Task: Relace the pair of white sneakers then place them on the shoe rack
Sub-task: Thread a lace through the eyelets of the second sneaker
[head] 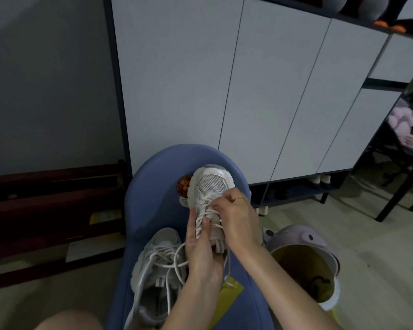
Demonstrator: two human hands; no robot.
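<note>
1. Two white sneakers are in view, both on a blue seat (150, 186); neither has reached a shoe rack, and no rack can be identified with certainty.
2. Sneaker in hand (210, 186): it lies toe toward 12 o'clock at the centre of the view. Its lace (206, 210) crosses the tongue in several rows, so lacing appears well advanced but not finished; no bow is visible.
3. Left hand (200, 248): curled around the sneaker's 9 o'clock side near the heel, thumb pressed on the lace rows, steadying the shoe.
4. Right hand (236, 217): fingers pinched closed on a strand of lace near the lower eyelets, at 3 o'clock of the tongue. A ring (238, 199) is on one finger.
5. Second sneaker (153, 277): lies at 7 o'clock of the first, just beside the left wrist, untouched. Its laces are loose and tangled, with one long loop trailing toward the held shoe. Judged not yet properly laced.
6. Remaining, by judgement: finish and tie the first shoe, relace the second, then carry both to the rack.
7. Nearby: a pale bin (303, 263) at 4 o'clock and white cabinet doors (224, 79) at 12 o'clock.
</note>
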